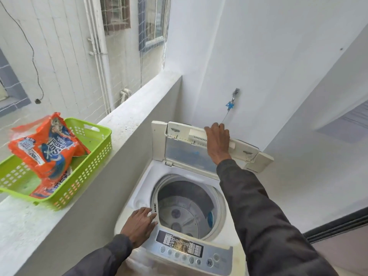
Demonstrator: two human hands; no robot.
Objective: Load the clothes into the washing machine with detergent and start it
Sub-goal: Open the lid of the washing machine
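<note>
Progress entry, near to far.

Control panel [185,250], front edge of the washing machine [143,186]: buttons present, lettering too small to read, no lit display that you can make out. Start judged not yet done.

Your left hand [139,224]: fingers straight, resting flat on the machine's top at the left rim of the opening, holding nothing.

Drum [179,212]: bare metal and agitator visible, no clothes, no powder that shows. A blue piece [210,218] on its right wall cannot be identified.

Lid [185,152]: folded up and back at the rear edge, so opening is done.

Your right hand [217,142]: fingers hooked over the lid's upper edge, grasping it.

Detergent packet [45,152]: orange, lying in the green basket [93,162] on the ledge [127,120] left of the machine, well apart from both hands. Whether it is cut open you cannot tell. A second packet [51,189] lies beneath, mostly hidden.

Tap [236,94], far wall: setting unreadable.

Clothes: none in view. Loading, dosing and starting all remain.
</note>
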